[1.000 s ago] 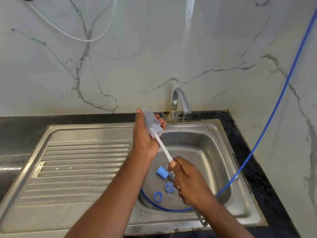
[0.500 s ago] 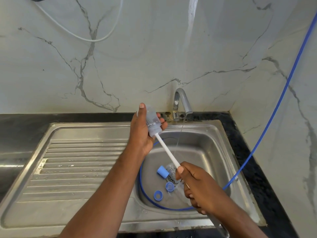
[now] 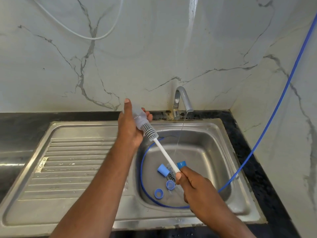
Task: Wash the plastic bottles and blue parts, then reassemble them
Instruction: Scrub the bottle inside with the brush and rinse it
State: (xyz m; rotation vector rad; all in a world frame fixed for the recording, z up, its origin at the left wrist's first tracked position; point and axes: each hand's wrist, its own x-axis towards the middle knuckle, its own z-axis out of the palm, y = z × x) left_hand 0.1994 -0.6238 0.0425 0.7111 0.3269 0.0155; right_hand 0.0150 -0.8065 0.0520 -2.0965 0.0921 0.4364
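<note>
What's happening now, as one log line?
left hand holds bottle | right hand holds brush, bristles partly out | tap running | blue parts in sink

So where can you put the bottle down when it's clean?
The ridged draining board, left of the basin, is bare. The basin's back right, between the water stream and the blue hose, is free too. Its middle is crowded: blue parts, the hose loop and the right hand.

The 2 bare forearms are stretched forward, the left hand [image 3: 131,127] held higher with its thumb pointed up and fingers wrapped round a clear bottle [image 3: 138,116], the right hand [image 3: 193,183] held lower with fingers curled round a white brush handle [image 3: 163,152].
</note>
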